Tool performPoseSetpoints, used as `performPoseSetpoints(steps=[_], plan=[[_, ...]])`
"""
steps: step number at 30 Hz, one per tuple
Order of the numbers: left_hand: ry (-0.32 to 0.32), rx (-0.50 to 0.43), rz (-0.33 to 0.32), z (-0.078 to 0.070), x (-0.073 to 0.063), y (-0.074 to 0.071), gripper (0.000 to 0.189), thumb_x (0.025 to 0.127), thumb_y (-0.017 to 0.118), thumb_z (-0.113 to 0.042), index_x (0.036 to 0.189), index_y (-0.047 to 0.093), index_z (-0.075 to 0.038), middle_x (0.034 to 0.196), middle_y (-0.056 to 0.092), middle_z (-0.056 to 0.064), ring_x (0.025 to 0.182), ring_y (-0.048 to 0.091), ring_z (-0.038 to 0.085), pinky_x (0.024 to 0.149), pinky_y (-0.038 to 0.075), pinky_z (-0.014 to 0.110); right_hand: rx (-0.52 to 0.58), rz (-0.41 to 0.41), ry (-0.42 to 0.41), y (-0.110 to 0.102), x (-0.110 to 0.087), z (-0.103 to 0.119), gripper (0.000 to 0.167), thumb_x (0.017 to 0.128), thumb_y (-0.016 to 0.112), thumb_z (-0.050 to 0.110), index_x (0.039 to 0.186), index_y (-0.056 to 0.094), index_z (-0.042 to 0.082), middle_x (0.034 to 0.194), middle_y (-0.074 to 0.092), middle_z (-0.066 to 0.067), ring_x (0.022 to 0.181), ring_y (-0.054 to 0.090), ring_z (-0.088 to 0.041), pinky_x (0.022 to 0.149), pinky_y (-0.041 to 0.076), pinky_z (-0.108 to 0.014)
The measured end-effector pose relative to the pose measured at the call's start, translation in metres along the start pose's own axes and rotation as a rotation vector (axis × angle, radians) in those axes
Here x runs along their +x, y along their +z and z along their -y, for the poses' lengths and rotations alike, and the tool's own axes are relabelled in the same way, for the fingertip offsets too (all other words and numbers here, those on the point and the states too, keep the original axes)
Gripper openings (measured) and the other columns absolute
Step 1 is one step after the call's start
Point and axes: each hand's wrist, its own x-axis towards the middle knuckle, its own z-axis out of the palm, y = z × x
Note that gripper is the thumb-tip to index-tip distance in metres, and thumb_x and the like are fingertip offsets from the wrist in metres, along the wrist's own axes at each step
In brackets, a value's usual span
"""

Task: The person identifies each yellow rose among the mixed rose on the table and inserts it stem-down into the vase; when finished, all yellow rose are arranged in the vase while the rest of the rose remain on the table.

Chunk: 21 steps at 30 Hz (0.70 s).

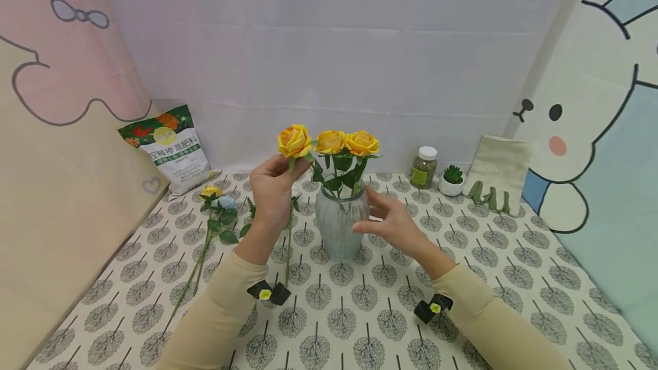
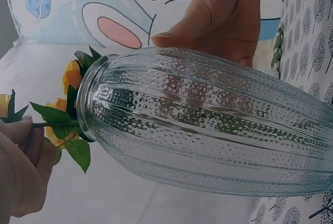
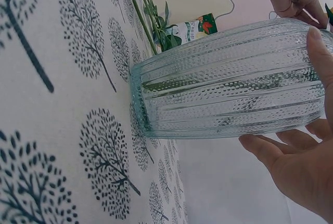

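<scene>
My left hand (image 1: 272, 187) pinches a yellow rose (image 1: 294, 141) by its green stem, just under the bloom. In the left wrist view, that stem (image 2: 39, 125) runs toward the mouth of a ribbed, dimpled glass vase (image 2: 208, 125). Two more yellow roses (image 1: 362, 143) stand in the vase, their leaves above its rim. The vase is upright on the patterned tablecloth (image 1: 341, 324). At its right side, my right hand (image 1: 393, 227) holds the upper body, thumb on the near side and fingers round the far side, as the right wrist view shows.
Left of the vase lie cut flowers, among them a yellow rose (image 1: 211, 191) and a pale blue flower (image 1: 224, 202). A bag with printed labels (image 1: 175, 153) leans at back left. Back right stand a white-lidded jar (image 1: 423, 169), a potted succulent (image 1: 452, 180) and folded pale fabric (image 1: 498, 164).
</scene>
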Motion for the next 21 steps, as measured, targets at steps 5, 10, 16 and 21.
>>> performPoseSetpoints(steps=[5,10,16,21], plan=[[-0.010,0.108,0.023,-0.004,0.000,0.004,0.030,0.081,0.078,0.010,0.083,0.079,-0.019,0.081,0.073,-0.002,0.086,0.068,0.015,0.084,0.058,0.032,0.015,-0.001,0.003,-0.002,-0.001,-0.001,0.099,0.081,0.085,0.026,0.158,0.025,0.012,0.161,0.028,-0.010,0.134,0.048,-0.037,0.103,0.047,-0.045],[-0.044,0.185,0.086,0.002,-0.004,0.008,0.016,0.081,0.080,0.005,0.085,0.078,-0.010,0.082,0.074,0.002,0.086,0.069,0.016,0.083,0.058,0.032,0.012,-0.010,0.008,-0.002,-0.002,-0.002,0.098,0.082,0.085,0.025,0.158,0.025,0.013,0.161,0.029,-0.009,0.134,0.047,-0.036,0.103,0.047,-0.045],[-0.117,0.219,0.123,0.018,-0.008,0.009,0.009,0.082,0.079,0.004,0.090,0.076,0.002,0.087,0.076,0.005,0.093,0.071,0.017,0.086,0.058,0.034,0.021,-0.011,0.006,0.000,0.000,-0.001,0.098,0.081,0.086,0.024,0.158,0.027,0.010,0.161,0.029,-0.010,0.134,0.047,-0.038,0.104,0.046,-0.045],[-0.174,0.202,0.087,0.023,-0.006,0.006,0.020,0.084,0.076,0.006,0.103,0.072,0.010,0.098,0.075,0.009,0.096,0.071,0.017,0.090,0.057,0.034,0.023,-0.003,0.007,0.001,0.000,0.000,0.099,0.080,0.086,0.025,0.158,0.026,0.009,0.161,0.027,-0.010,0.134,0.047,-0.038,0.105,0.045,-0.043]])
